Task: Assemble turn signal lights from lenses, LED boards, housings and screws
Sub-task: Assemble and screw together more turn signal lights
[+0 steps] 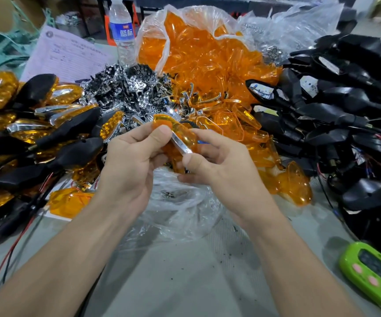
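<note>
Fingers [160, 134] of left hand [130, 161]: pinching the upper end of one orange lens [186, 136], which is being held above the worktop [185, 271] at centre.
Right hand [221, 172]: thumb and fingers gripping the lower end of the chrome strip [182, 146] lying against that lens.
Clear bag [180, 209]: lying crumpled beneath both hands.
Chrome reflectors [130, 92]: lying heaped behind the hands.
Loose orange lenses [207, 53]: spilling from an open plastic sack.
Black housings [345, 106]: lying piled at right.
Assembled lights [36, 124]: lying stacked at left.
Green timer [375, 275]: sitting near right.
</note>
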